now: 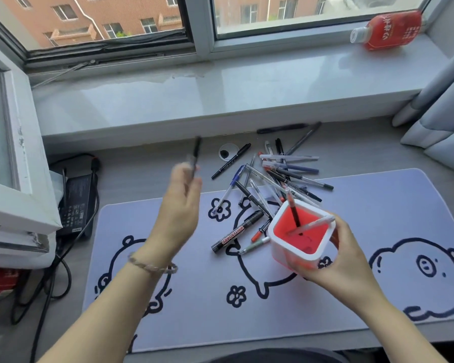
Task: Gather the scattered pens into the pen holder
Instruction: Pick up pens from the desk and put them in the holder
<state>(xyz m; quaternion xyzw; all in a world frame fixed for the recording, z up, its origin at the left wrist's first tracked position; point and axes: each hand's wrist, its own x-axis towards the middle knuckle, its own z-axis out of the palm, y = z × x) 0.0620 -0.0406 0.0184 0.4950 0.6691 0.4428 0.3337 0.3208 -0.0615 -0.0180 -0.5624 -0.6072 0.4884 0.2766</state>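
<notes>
My right hand (pixel 337 260) grips the square pen holder (pixel 298 251), white outside and red inside, lifted and tilted over the desk mat. Two pens stand inside it: a dark one (pixel 294 212) and a white one (pixel 312 225). My left hand (pixel 182 205) is raised to the left of the pile, shut on a dark pen (pixel 195 153) that points up and is blurred. Several pens lie in a loose pile (pixel 278 174) behind the holder. A black whiteboard marker (pixel 237 231) lies just left of the holder.
The white desk mat (pixel 168 323) with cartoon pigs covers the desk front. A black power adapter (pixel 76 203) and cables sit at the left. A red bottle (pixel 388 31) lies on the window sill. A curtain (pixel 440 108) hangs at the right.
</notes>
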